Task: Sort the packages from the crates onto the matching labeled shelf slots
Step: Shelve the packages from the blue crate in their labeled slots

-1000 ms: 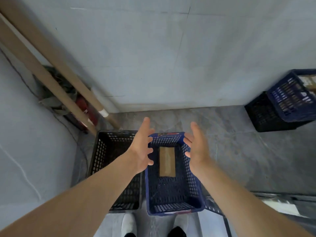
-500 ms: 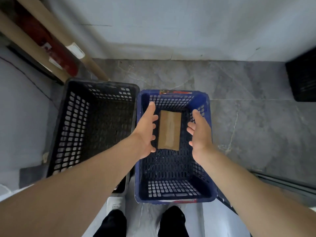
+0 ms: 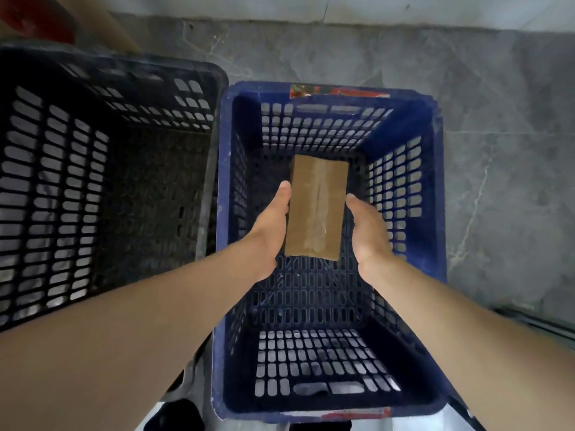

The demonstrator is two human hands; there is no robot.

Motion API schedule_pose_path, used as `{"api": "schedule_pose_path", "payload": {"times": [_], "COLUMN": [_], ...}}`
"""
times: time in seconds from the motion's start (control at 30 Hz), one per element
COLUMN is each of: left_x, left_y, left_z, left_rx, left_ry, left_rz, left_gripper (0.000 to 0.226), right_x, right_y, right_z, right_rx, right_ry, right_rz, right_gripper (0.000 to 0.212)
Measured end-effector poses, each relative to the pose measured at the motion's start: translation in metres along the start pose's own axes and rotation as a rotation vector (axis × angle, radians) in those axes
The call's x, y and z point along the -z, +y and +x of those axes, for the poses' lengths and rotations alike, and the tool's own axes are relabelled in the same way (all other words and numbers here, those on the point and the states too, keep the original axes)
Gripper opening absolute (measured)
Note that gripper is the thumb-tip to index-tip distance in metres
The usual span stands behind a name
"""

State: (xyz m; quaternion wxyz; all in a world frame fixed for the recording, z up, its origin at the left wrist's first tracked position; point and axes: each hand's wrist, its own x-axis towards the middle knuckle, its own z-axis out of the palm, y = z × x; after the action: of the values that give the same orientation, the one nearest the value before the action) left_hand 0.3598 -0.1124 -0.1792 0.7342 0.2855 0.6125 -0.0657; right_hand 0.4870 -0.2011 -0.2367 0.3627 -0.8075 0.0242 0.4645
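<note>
package point(image 3: 315, 209): brown taped cardboard box, top up, lengthwise | in blue crate point(image 3: 404, 126); black crate point(image 3: 109, 88) adjoining left

Looks like a storeroom/warehouse: plastic crates, black point(image 3: 102, 181) & blue point(image 3: 404, 126), on grey stone floor point(image 3: 497, 150) by plain wall point(image 3: 280, 7).

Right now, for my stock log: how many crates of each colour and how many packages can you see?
Blue crate: 1
Black crate: 1
Brown package: 1
Total: 3
</note>
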Motion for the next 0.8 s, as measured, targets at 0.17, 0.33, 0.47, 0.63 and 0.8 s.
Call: {"api": "schedule_pose_path", "payload": {"times": [0.17,0.33,0.47,0.63,0.8], "left_x": [-0.004,-0.012,-0.013,-0.010,-0.002], "left_y": [-0.002,-0.004,-0.006,-0.011,-0.001], "left_z": [0.050,0.083,0.092,0.078,0.065], "left_rx": [0.010,0.010,0.024,0.061,0.062], "left_ry": [0.020,0.001,0.000,0.039,0.091], "left_rz": [0.007,-0.024,-0.027,-0.009,-0.122], "left_gripper": [0.076,0.097,0.118,0.099,0.073], "right_x": [-0.007,-0.014,-0.025,-0.030,-0.026], "right_y": [0.012,0.031,0.025,0.022,0.026], "right_z": [0.047,0.085,0.066,0.039,0.040], "right_rx": [0.021,-0.029,-0.040,0.027,-0.053], "right_ry": [-0.020,-0.085,-0.072,0.046,0.133], "right_rz": [0.011,0.081,0.087,0.093,0.222], "right_gripper": [0.079,0.120,0.116,0.099,0.095]}}
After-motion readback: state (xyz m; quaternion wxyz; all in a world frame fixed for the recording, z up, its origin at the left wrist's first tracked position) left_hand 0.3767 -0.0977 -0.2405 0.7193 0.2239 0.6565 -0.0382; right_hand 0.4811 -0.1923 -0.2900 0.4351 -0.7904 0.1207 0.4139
